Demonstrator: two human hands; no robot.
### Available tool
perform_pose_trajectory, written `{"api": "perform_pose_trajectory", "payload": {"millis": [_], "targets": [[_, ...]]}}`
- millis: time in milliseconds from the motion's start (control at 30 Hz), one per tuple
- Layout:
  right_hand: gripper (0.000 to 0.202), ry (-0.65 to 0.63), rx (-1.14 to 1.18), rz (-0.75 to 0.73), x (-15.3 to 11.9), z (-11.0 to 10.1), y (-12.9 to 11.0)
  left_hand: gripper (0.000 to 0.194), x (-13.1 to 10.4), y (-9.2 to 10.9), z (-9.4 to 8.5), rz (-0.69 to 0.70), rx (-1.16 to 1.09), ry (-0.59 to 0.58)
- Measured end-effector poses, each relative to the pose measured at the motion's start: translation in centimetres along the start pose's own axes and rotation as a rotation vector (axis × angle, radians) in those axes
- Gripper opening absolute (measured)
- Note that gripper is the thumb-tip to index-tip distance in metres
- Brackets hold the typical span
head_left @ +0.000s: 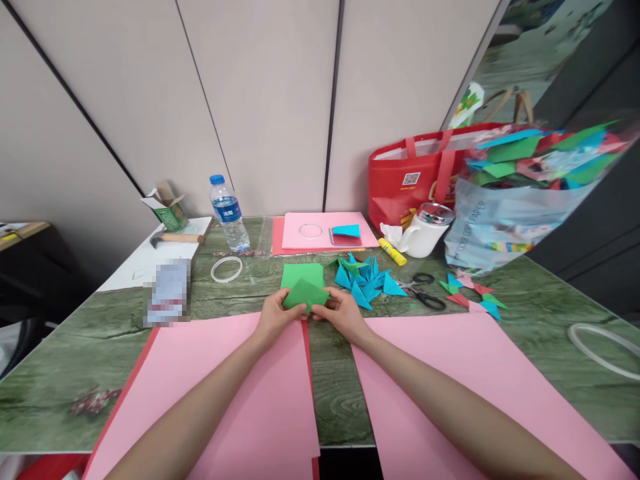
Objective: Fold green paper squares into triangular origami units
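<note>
Between my two hands is a green sheet of paper (306,294), tilted up toward me. My left hand (281,316) grips its left side, the thumb on the near face. On the right side, my right hand (344,313) pinches the same sheet by its edge and lower corner. Just behind it lies a stack of green square paper (303,272), partly hidden by the held sheet. To the right of my right hand is a pile of folded blue paper pieces (367,280), with a little green among them.
Large pink sheets (235,387) lie under my forearms. Scissors (425,291), a folded-paper ring (473,293), a yellow glue stick (392,252) and a white mug (423,237) sit to the right. A water bottle (230,217), white ring (227,269) and hammer (177,238) are left.
</note>
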State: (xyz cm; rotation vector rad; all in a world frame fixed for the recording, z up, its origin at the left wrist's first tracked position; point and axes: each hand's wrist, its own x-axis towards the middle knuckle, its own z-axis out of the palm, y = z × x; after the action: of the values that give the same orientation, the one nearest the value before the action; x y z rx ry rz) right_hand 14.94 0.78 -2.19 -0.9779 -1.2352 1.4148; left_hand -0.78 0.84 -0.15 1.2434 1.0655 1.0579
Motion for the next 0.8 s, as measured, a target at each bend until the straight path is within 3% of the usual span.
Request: {"api": "perform_pose_trajectory", "payload": {"millis": [133, 200, 367, 500, 667, 800], "targets": [[0.028, -0.006, -0.008, -0.036, 0.04, 0.11, -0.09, 0.024, 0.08, 0.2, -0.1, 0.131, 0.186, 0.082], [0.025, -0.024, -0.028, -0.039, 0.07, 0.13, -0.16, 0.032, 0.11, 0.31, -0.18, 0.156, 0.246, 0.132], [0.021, -0.094, -0.09, -0.037, 0.11, 0.01, -0.05, 0.028, 0.21, 0.16, -0.2, 0.086, 0.073, 0.157], [0.026, -0.089, -0.057, -0.024, 0.07, 0.01, 0.13, 0.038, 0.4, -0.28, -0.3, 0.05, 0.015, 0.186], [0.048, -0.098, -0.01, -0.094, -0.21, 0.13, -0.22, 0.036, 0.48, -0.34, -0.45, 0.043, 0.066, 0.156], [0.029, -0.021, -0.13, -0.188, -0.17, 0.03, -0.06, 0.034, 0.06, 0.46, -0.2, 0.013, 0.186, 0.075]]}}
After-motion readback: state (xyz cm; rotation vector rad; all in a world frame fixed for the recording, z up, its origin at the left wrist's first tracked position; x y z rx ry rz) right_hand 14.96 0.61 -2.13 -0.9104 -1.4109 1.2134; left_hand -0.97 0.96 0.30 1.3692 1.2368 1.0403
